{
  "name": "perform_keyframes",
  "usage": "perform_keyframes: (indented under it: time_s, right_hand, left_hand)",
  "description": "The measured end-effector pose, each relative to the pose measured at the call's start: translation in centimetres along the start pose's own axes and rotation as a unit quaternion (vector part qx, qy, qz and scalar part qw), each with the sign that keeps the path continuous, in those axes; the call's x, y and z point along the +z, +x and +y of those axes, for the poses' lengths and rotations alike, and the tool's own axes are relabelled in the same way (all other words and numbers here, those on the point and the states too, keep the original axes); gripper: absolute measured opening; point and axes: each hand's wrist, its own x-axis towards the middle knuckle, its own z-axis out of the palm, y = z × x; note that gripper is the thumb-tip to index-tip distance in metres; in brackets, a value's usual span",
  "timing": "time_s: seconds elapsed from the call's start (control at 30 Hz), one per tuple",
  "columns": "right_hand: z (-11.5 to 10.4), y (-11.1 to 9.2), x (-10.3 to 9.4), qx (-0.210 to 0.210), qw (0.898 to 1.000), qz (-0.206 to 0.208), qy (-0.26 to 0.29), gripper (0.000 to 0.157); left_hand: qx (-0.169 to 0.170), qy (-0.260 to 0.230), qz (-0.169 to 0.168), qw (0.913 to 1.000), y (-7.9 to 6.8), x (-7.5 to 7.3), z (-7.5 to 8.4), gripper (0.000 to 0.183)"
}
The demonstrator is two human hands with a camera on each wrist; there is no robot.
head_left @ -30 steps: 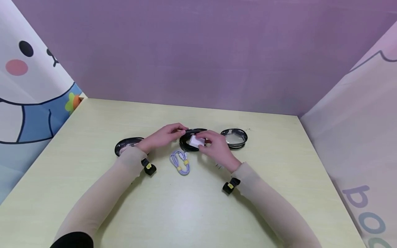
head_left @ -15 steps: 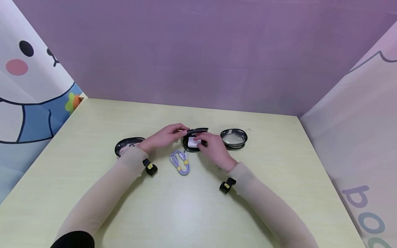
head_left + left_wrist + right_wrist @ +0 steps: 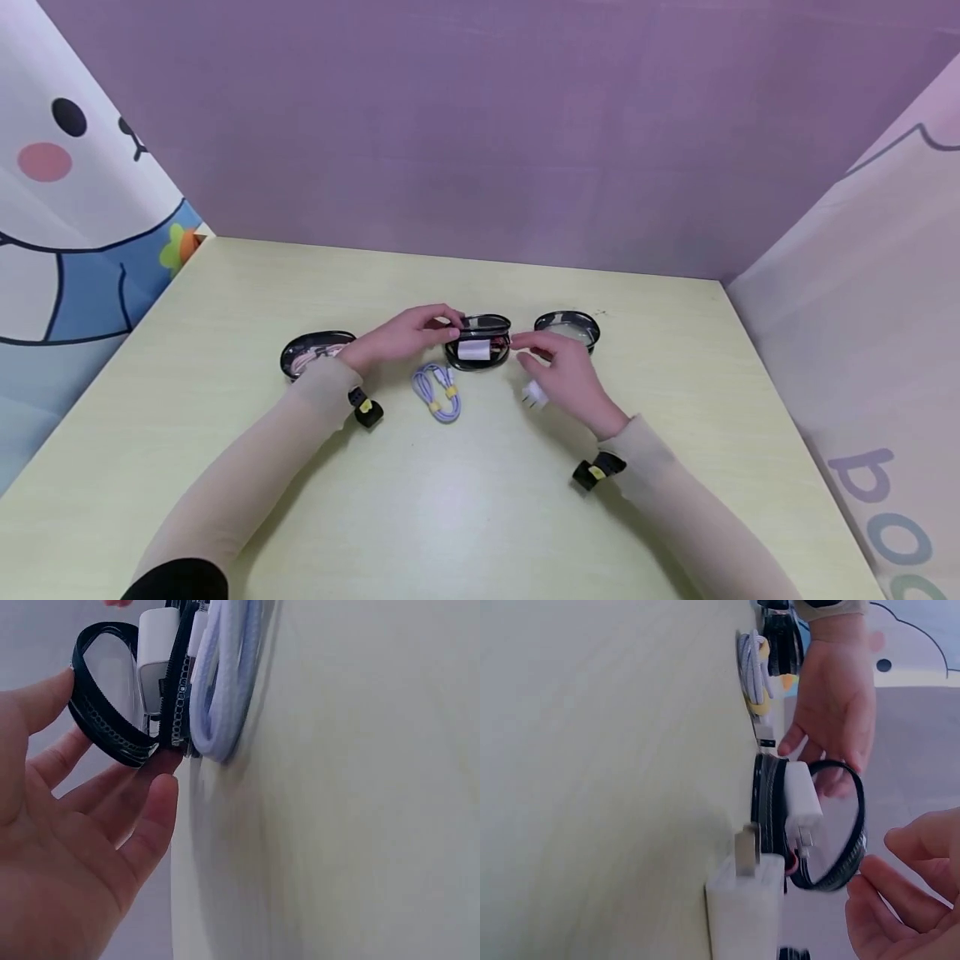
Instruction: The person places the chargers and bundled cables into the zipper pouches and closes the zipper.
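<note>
Zippered case (image 3: 483, 331), black and rounded, with its lid raised, standing on a pale worktop (image 3: 450, 517) between a person's two hands. The left grip (image 3: 411, 336) holds the case at its left side, fingers on the rim of the lid and thumb lower, near the base. The right grip (image 3: 566, 371) is empty, its fingers relaxed; the fingertips lie at the case's right edge, and whether they touch it cannot be told. A white charger block (image 3: 474, 350) sits inside the case, to the right of the left grip's thumb. Just on the person's side of the left grip lies a coiled lilac cable (image 3: 445, 419) bound with yellow ties. Below the right grip's thumb is a white plug (image 3: 534, 394), its metal prongs exposed and part of its body hidden by the hand. Behind the right grip stands a second black case (image 3: 566, 317), open and partly covered. To the left of the left grip, partly behind the forearm, lies a third black case (image 3: 318, 337) containing a pinkish cable (image 3: 307, 357).
</note>
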Motion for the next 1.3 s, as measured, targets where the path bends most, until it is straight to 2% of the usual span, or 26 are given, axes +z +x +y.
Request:
perform_keyframes:
  time_s: [0.23,0.4,0.67,0.8,0.97,1.07,1.17,1.3]
  right_hand:
    - [0.8,-2.3,-2.0,0.023,1.0,0.004,0.02,0.017]
    - [1.1,-3.6,-2.7,0.046,0.999,0.007,0.026,0.017]
    - [0.7,-5.4,-3.0,0.077,0.996,-0.012,0.046,0.013]
    - [0.4,-6.2,-3.3,0.099,0.991,-0.055,0.075,0.013]
    - [0.4,-7.1,-3.5,0.142,0.973,-0.142,0.116,0.016]
    - [0.6,-7.5,-3.7,0.159,0.963,-0.179,0.126,0.018]
    - [0.8,-7.6,-3.7,0.17,0.955,-0.203,0.133,0.02]
    - [0.7,-7.6,-3.3,0.168,0.955,-0.211,0.12,0.022]
  left_hand:
    - [0.038,0.037,-0.03,0.9981,-0.6,1.2,0.7,0.023]
    - [0.086,0.104,-0.05,0.9896,-1.3,1.9,1.3,0.033]
    - [0.091,0.184,-0.082,0.9752,-2.8,3.1,2.8,0.028]
    - [0.094,0.208,-0.086,0.9699,-3.4,3.9,3.4,0.027]
    - [0.1,0.227,-0.1,0.9635,-4.3,4.7,4.2,0.026]
    - [0.113,0.24,-0.107,0.9583,-4.9,5.0,4.7,0.026]
    - [0.124,0.257,-0.115,0.9514,-5.4,5.2,5.1,0.027]
    - [0.132,0.278,-0.128,0.9428,-6.0,5.4,5.5,0.03]
